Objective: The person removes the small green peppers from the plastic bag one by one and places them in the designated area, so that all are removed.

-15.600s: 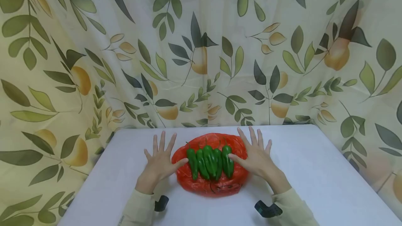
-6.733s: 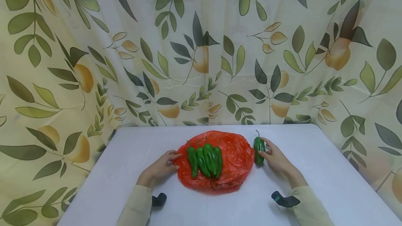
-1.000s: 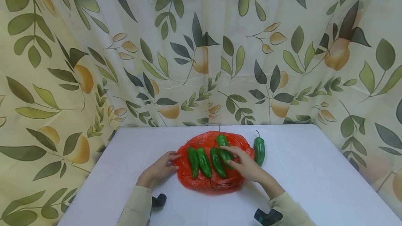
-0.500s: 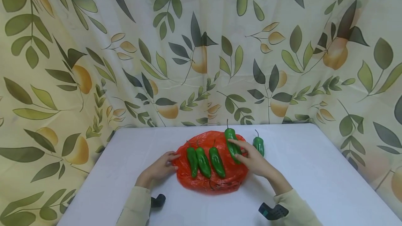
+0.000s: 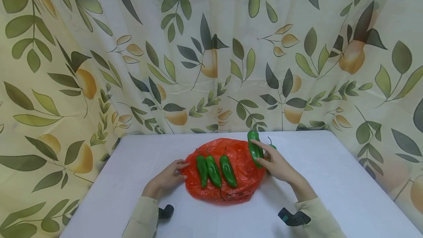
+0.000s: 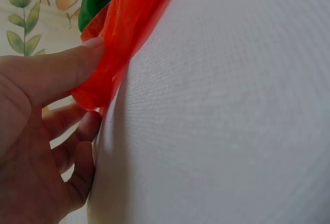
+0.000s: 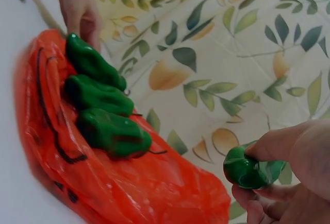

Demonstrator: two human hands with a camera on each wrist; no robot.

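In the head view my right hand (image 5: 279, 164) holds a green pepper (image 5: 253, 143) between thumb and fingers, over the right edge of a red plastic bag (image 5: 242, 170). The right wrist view shows this pepper (image 7: 242, 170) end-on, raised beside the bag. Three more green peppers (image 5: 228, 172) lie side by side on the flattened bag. Another pepper (image 5: 272, 146) lies on the table to the right, mostly hidden behind my right hand. My left hand (image 5: 167, 177) pinches the bag's left edge, its thumb (image 6: 77, 62) on top of the red plastic (image 6: 116, 64).
A white table (image 5: 205, 223) carries everything. Behind it and at both sides hangs a leaf-and-fruit patterned curtain (image 5: 211, 94). A dark wrist camera (image 5: 294, 217) sits by the right sleeve, and another dark camera (image 5: 166, 211) by the left.
Earlier, my right hand put one pepper on the table at the right. Within the last second it has carried a second pepper rightward off the row. My left hand stays at the bag's edge.
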